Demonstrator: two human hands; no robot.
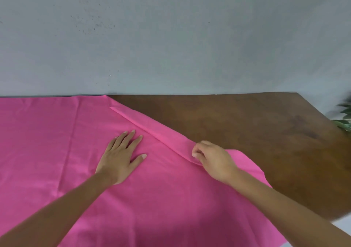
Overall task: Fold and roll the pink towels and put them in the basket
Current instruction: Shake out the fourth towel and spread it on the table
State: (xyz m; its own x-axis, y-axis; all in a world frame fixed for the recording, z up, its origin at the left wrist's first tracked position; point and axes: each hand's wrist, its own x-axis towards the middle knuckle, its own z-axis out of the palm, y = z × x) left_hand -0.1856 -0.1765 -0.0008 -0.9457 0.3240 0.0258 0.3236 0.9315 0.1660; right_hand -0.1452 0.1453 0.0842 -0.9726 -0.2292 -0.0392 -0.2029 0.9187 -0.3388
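The pink towel [95, 152] lies spread over the left part of the desk [247, 129], reaching its back edge. The left hand [121, 157] presses it flat, fingers spread; the right hand [212, 161] pinches the narrow turned-over strip along the towel's right side. Folding seems barely started; next, probably carry that fold leftward evenly

One towel [57, 142], pink, spread out. One folded strip [161, 131] along its right side. Two hands: one left hand [121, 157] and one right hand [212, 159], each on one bare forearm [66, 208], two forearms in all. Five fingers [131, 138] can be counted on the left hand; those of the right hand are curled and cannot all be counted. One wooden table [247, 133]. One plant [344, 119], cut by the right edge, its leaves too blurred to count. One grey wall [171, 38] behind.
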